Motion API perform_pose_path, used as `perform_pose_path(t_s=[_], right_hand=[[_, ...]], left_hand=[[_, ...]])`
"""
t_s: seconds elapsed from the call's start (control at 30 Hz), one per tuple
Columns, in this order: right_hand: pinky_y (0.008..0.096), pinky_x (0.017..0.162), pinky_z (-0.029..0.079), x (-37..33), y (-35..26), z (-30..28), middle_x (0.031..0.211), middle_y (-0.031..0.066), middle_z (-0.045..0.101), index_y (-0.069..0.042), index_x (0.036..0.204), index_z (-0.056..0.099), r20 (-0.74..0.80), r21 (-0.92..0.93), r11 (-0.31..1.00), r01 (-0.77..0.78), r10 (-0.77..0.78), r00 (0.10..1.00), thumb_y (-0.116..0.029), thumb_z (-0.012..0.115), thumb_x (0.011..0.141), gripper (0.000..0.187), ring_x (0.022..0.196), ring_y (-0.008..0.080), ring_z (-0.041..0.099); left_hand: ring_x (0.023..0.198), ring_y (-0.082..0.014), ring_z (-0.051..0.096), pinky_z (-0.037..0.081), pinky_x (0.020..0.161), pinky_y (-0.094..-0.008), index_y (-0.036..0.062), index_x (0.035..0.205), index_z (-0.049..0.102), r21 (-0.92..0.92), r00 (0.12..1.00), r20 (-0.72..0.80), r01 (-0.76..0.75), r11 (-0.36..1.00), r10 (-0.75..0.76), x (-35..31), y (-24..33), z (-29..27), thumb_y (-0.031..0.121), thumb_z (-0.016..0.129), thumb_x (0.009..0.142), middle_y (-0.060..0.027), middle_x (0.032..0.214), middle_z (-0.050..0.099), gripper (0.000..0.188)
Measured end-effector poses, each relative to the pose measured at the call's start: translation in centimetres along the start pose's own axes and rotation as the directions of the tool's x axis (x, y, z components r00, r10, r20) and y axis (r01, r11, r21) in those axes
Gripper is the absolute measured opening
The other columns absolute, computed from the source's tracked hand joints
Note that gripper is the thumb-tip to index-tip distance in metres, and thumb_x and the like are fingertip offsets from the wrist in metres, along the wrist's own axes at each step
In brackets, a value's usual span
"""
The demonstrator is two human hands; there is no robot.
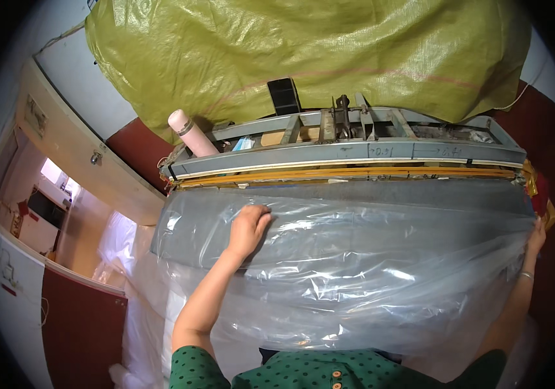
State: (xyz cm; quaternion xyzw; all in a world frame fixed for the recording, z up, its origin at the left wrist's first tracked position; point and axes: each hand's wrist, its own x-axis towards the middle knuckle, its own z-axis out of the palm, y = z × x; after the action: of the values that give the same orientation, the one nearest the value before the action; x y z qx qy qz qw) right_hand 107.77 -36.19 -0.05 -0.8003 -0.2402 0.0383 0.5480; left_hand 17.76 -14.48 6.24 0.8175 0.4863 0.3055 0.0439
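A wide sheet of clear plastic film (355, 259) lies over the grey bed of a long metal-framed machine (442, 150) and hangs down towards me. On the left part of the film rests my left hand (246, 230), its fingers curled and closed on the plastic. At the far right end of the bed my right hand (536, 238) grips the film's right edge, partly covered by the plastic. Just beyond the film, yellow-orange strips (348, 174) run across the machine.
A pink bottle (192, 133) leans in the machine's frame at the left. Behind, a dark phone (283, 96) stands against a yellow-green woven cover (329, 45). More clear plastic (141, 311) hangs at the left, near a door (89, 146) and an opening into another room.
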Motion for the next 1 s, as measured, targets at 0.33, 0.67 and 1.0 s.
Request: perform_pose_path(t_s=[0.33, 0.67, 1.0], right_hand=[[0.0215, 0.067, 0.043, -8.5, -9.6, 0.7, 0.085, 0.0006, 0.058, -0.004, 0.093, 0.058, -0.144, 0.449, 0.887, 0.106, -0.045, 0.989, -0.031, 0.056, 0.089, 0.028, 0.074, 0.0100, 0.055], [0.0297, 0.063, 0.043, -5.8, -9.5, 17.9, 0.067, 0.0021, 0.051, -0.002, 0.073, 0.054, -0.173, -0.194, 0.851, 0.488, -0.520, 0.837, -0.022, 0.055, 0.087, 0.025, 0.066, 0.0146, 0.050], [0.0254, 0.050, 0.041, -7.4, -14.4, 23.4, 0.059, 0.0014, 0.051, -0.004, 0.075, 0.052, -0.123, 0.295, 0.893, 0.340, -0.318, 0.940, -0.018, 0.061, 0.082, 0.018, 0.053, 0.0107, 0.050]], left_hand=[[0.077, -0.0333, 0.058, 0.045, 0.068, -0.0415, 0.0023, 0.081, 0.059, 0.132, 0.974, -0.026, 0.225, 0.965, -0.224, 1.7, -1.5, -1.6, 0.011, 0.062, 0.075, -0.0133, 0.082, 0.061, 0.011], [0.062, -0.0089, 0.035, 0.034, 0.056, -0.0235, 0.0063, 0.074, 0.045, -0.436, 0.723, -0.432, 0.356, 0.826, -0.539, 1.3, -11.7, -1.0, 0.014, 0.046, 0.087, 0.0002, 0.067, 0.040, 0.016], [0.063, -0.0044, 0.034, 0.030, 0.056, -0.0189, 0.0082, 0.076, 0.046, -0.621, 0.686, -0.435, 0.240, 0.746, -0.583, 4.3, -17.7, 1.0, 0.014, 0.055, 0.087, 0.0055, 0.068, 0.040, 0.016]])
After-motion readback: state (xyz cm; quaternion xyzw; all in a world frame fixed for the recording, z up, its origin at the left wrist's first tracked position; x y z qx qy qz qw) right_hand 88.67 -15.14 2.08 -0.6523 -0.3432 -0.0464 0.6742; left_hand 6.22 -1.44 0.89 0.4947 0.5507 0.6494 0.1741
